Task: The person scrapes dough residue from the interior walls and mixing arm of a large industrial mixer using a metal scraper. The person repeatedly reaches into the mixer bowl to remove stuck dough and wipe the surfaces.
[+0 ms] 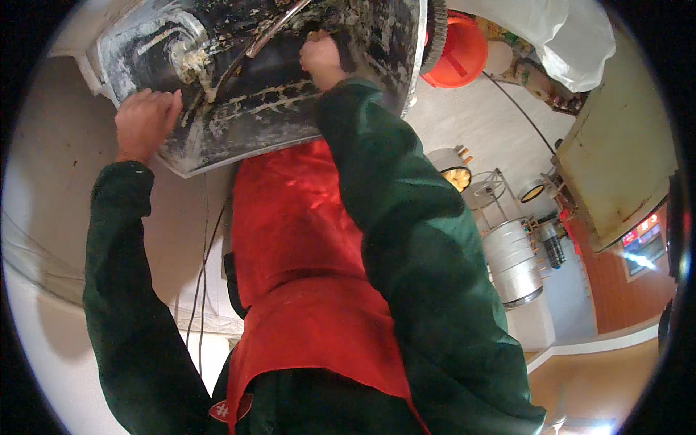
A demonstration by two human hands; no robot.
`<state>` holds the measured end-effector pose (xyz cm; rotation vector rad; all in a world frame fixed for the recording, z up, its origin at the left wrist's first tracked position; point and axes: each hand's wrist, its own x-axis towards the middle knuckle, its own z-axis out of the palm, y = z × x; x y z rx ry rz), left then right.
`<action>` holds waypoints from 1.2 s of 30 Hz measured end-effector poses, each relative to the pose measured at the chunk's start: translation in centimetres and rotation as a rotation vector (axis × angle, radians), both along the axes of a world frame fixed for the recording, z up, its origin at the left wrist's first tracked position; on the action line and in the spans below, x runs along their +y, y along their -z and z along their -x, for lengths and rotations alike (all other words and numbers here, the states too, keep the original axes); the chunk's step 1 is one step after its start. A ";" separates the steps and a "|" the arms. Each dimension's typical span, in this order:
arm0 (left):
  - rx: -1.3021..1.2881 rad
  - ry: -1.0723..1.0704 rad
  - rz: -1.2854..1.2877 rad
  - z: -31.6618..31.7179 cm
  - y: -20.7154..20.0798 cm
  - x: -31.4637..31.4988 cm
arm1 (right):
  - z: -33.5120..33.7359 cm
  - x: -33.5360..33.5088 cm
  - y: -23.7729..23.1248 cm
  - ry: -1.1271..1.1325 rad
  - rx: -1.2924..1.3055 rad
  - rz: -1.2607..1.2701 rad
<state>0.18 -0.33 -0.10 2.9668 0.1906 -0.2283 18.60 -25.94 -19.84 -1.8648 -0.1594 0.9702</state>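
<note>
A large metal mixing tub (261, 119) tilts toward me at the top of the head view, its dark inside streaked with pale dried residue. My left hand (147, 122) is curled over its near left edge. Inside the tub, my right hand (320, 58) is closed in a fist near the far wall; a small yellowish bit shows at its fingertips, but what it holds is too small to make out. A metal rod (274, 30) slants across the inside, left of my right hand. Clumps of pale dough-like residue (194, 65) cling around a round hub on the left wall.
Right of the tub are a red plastic bucket (458, 52) and a white plastic bag (576, 47). Further right stand a pot with yellow contents (457, 177), a large silvery cylinder (512, 261) and a yellowish panel (616, 138). Dark cables (205, 279) hang at my left.
</note>
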 end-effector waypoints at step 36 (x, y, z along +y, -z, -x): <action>-0.152 0.077 0.071 -0.5 0.1 0.5 | 4.7 3.7 -12.8 0.115 -0.486 0.282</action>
